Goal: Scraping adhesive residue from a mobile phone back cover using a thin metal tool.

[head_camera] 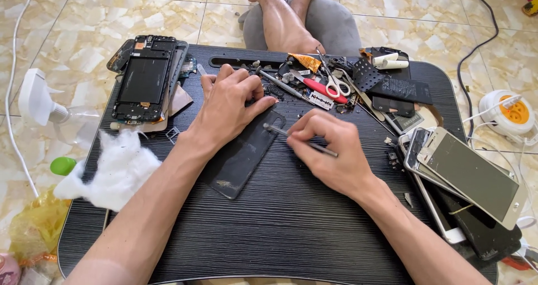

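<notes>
My left hand [230,103] is flat-ish, fingers curled down, pressing the top end of a black phone back panel [242,153] onto the black lap desk [280,229]. Not gripping it, just pinning it. The panel lies diagonally mid-desk, dirty inner face up.

My right hand [330,150] is closed in a pinch on a thin metal tool [297,138]. Its tip points left, at or just beside the panel's upper right edge; can't tell if it's touching.

Containers: there's really only the groove [235,62] along the desk's far edge. It holds small loose parts, too small to identify. Everything else sits loose on the desktop:
- far left: stripped phone frame [144,77] on top of other parts
- far middle: scissors [334,83], red-handled tool [325,90], razor blade [320,100], scraps
- right: stack of phones [465,178], screens up, overhanging the desk edge
- left edge: wad of cotton [120,167], half off the desk

On the floor: spray bottle [42,103] to the left, extension reel [507,114] to the right.
</notes>
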